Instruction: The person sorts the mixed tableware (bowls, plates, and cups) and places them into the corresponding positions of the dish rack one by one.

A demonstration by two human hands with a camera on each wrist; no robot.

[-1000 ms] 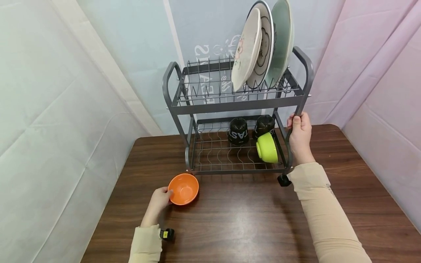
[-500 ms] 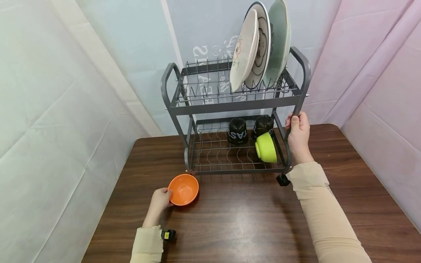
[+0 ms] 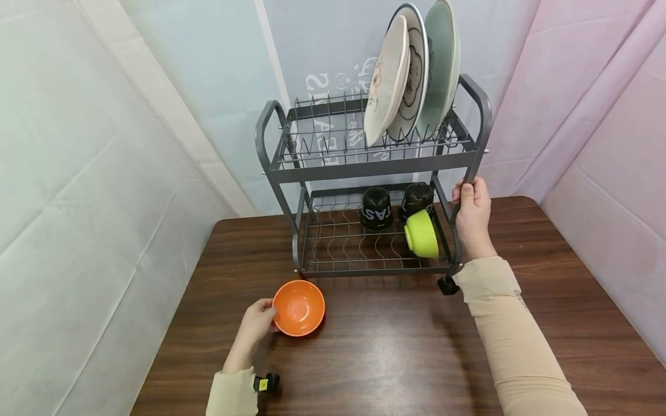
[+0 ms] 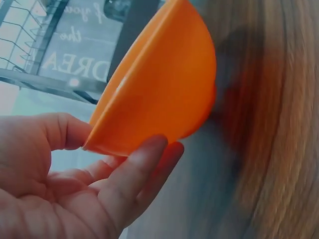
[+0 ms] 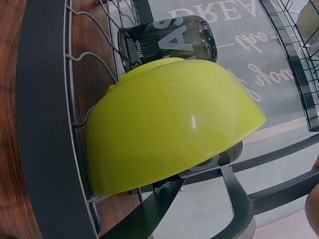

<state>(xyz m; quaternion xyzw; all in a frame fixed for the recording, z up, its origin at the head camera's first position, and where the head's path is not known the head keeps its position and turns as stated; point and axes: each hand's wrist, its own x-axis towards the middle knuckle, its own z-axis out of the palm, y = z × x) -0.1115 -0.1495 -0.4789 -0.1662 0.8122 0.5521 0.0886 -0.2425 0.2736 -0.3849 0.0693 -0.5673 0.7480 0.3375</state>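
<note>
My left hand (image 3: 257, 323) pinches the left rim of an orange bowl (image 3: 299, 309), thumb at the rim and fingers beneath its outer wall. In the left wrist view the bowl (image 4: 164, 84) hangs tilted above the wooden surface. My right hand (image 3: 473, 216) grips the right front post of a dark grey two-tier dish rack (image 3: 374, 167). On the lower tier a lime-green bowl (image 3: 422, 234) leans on its side at the right end, large in the right wrist view, where only a bit of the right hand shows at the edge.
Two dark cups (image 3: 376, 208) stand upside down behind the green bowl. Several plates (image 3: 387, 81) stand upright at the right of the upper tier. The rack rests at the back of a brown wooden table (image 3: 374, 358), with pale fabric walls (image 3: 104, 173) around.
My left hand has brought the orange bowl slightly right and toward me, and the bowl looks a little larger. The right hand keeps its grip on the rack post.
</note>
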